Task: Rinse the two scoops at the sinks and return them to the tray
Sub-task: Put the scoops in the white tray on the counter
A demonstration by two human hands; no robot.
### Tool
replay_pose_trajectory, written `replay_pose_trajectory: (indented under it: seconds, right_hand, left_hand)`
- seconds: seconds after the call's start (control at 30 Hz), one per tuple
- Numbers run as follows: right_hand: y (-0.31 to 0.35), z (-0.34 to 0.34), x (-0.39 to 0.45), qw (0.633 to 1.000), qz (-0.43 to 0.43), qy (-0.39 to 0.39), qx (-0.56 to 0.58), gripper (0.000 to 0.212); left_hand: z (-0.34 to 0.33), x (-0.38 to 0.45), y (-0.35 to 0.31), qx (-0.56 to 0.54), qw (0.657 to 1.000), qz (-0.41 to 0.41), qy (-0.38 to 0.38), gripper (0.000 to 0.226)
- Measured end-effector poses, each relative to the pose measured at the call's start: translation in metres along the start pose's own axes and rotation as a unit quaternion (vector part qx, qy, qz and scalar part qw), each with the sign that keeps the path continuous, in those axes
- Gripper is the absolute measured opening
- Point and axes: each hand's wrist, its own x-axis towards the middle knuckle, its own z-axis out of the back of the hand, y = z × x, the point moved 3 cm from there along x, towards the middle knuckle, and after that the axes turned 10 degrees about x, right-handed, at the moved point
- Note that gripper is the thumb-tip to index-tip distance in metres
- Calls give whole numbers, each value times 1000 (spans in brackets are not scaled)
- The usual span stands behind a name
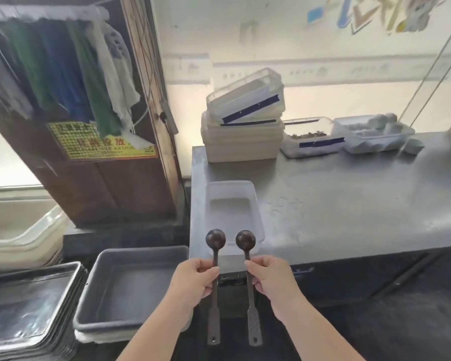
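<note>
Both scoops are held upright just near of the white tray (255,204), long axes running near-to-far, bowls at the far end over its near rim. Left scoop (215,239) is pinched mid-handle by the left hand (195,278); right scoop (246,239) likewise by the right hand (272,277). Fingers are closed on the handles. Tray lies directly ahead on the steel counter (349,199); the right hand is slightly nearer its centre. No sink is identifiable; a grey tub (110,316) sits to the left.
</note>
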Motion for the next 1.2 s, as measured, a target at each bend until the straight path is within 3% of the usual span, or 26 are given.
replay_pose_trajectory:
  seconds: [0.3, 0.57, 0.7, 0.93, 1.1, 1.2]
  right_hand:
    - [34, 3, 119, 1000, -3, -26, -1, 13]
    - [64, -7, 239, 999, -46, 9, 26, 26]
    - [56, -24, 282, 997, -72, 2, -18, 25]
    - [20, -51, 329, 973, -62, -60, -216, 24]
    - [-5, -51, 341, 952, -98, -96, -273, 27]
    - [-14, -50, 339, 945, -111, -116, -284, 32]
  left_hand:
    - [-24, 111, -49, 3, 1000, 7, -4, 6]
    - [-49, 211, -77, -33, 997, 66, -39, 11]
    - [-58, 247, -78, -32, 994, 90, -54, 12]
    - [-70, 308, -40, 116, 987, 102, -49, 17]
    - [-77, 319, -37, 226, 969, 82, -59, 17]
    - [-80, 322, -26, 229, 968, 92, -53, 16]
